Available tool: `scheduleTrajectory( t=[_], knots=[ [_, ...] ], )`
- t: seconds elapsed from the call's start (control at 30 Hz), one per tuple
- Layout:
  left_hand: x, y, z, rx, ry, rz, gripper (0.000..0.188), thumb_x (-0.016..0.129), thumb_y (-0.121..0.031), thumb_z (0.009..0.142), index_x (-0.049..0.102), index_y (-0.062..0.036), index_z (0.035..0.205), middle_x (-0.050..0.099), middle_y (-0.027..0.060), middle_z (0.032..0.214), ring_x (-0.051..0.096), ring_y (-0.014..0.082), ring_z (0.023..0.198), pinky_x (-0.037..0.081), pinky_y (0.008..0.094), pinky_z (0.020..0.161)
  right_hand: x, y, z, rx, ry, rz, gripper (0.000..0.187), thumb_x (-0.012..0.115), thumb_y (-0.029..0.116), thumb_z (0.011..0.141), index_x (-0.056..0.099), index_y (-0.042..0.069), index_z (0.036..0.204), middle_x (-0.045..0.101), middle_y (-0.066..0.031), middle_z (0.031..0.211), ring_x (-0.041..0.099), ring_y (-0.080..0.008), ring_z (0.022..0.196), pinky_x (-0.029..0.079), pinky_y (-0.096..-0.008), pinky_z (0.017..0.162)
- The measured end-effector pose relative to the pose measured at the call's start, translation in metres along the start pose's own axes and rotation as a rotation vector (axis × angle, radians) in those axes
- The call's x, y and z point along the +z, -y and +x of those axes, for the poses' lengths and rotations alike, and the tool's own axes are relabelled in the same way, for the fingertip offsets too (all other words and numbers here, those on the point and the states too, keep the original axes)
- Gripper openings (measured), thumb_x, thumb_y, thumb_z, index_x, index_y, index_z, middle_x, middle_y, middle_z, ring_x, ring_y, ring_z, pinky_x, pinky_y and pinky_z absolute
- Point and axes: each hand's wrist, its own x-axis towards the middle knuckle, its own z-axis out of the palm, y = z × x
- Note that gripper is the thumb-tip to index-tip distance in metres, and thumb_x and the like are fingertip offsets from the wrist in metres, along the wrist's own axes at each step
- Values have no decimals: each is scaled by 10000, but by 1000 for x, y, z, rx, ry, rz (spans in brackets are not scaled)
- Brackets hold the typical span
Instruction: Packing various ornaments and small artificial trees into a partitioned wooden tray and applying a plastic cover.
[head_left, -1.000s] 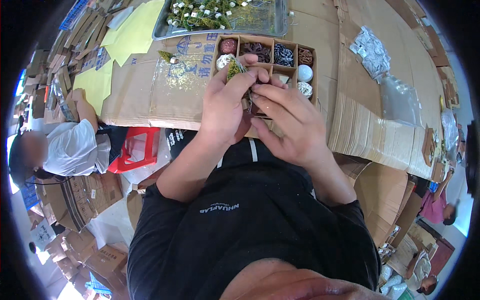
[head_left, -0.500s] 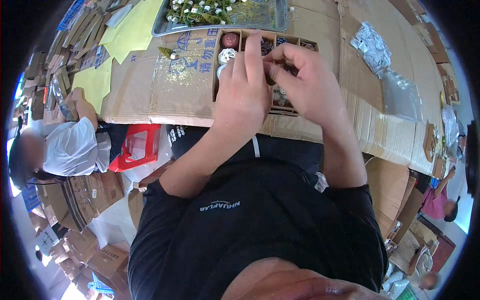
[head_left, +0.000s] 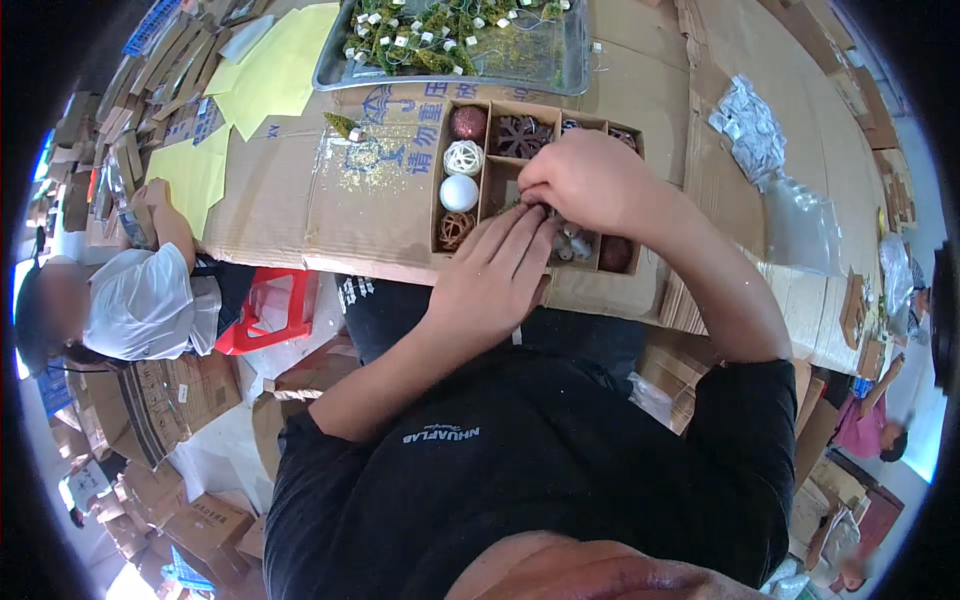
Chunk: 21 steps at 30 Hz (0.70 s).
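A divided cardboard box (head_left: 485,150) of ornaments lies in front of me on the table. Its left column holds a dark red glitter ball (head_left: 468,123), a white wire ball (head_left: 462,157), a white ball (head_left: 459,192) and a brown twig ball (head_left: 457,230). Dark snowflakes (head_left: 523,136) fill a top compartment. My left hand (head_left: 492,275) stretches its fingers flat over the box's near middle part. Above the box's middle, my right hand (head_left: 590,185) is closed, its fingertips meeting the left ones; what they pinch is hidden. Small whitish ornaments (head_left: 572,245) and a dark red ball (head_left: 615,253) show beneath it.
A metal tray (head_left: 450,88) with small green trees on white bases stands beyond the box. One small tree (head_left: 345,127) lies left among gold glitter. Yellow sheets (head_left: 275,75) lie farther left; a silvery bundle (head_left: 748,130) and clear plastic bag (head_left: 803,220) lie right. A person (head_left: 150,300) works at left.
Both hands have come lower in the view, and the right has turned over the box's middle. The left column and snowflakes are now uncovered. The box and tray appear lower in the view.
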Motion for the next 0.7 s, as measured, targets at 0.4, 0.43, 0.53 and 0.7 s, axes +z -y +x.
scheduleTrajectory(
  t=[0.4, 0.43, 0.53, 0.7],
  knots=[
    [-45, 12, 12, -38, -15, -207, 655, 701, -212, 791, 464, 5, 1362, 551, 224, 1283, 506, 376, 1240, 361, 500, 1080, -91, -123, 128, 332, -507, -205, 349, 661, 416, 881, 734, 76, 906, 703, -136, 773, 678, -288, 702, 526, -403, 680],
    [-56, 26, 6, -49, -123, -222, 679, 737, -209, 757, 479, 6, 1348, 564, 215, 1268, 522, 383, 1214, 369, 507, 1063, -84, -152, 157, 354, -404, -278, 339, 663, 411, 876, 738, 82, 918, 711, -134, 793, 684, -290, 720, 532, -404, 693],
    [-13, 104, -26, -395, -650, -332, 215, 594, -26, 842, 572, 18, 1052, 601, 157, 888, 607, 290, 754, 497, 330, 679, -46, -239, 201, 331, -315, -231, 315, 661, 377, 843, 748, 75, 868, 717, -159, 892, 692, -352, 847, 546, -450, 791],
    [58, 183, -71, -857, -416, -287, 272, 634, -166, 870, 570, -46, 1105, 601, 145, 811, 621, 314, 695, 505, 410, 633, -10, -256, 223, 386, -212, -195, 262, 697, 330, 820, 751, 95, 921, 715, -150, 970, 684, -339, 926, 538, -444, 858]
  ],
)
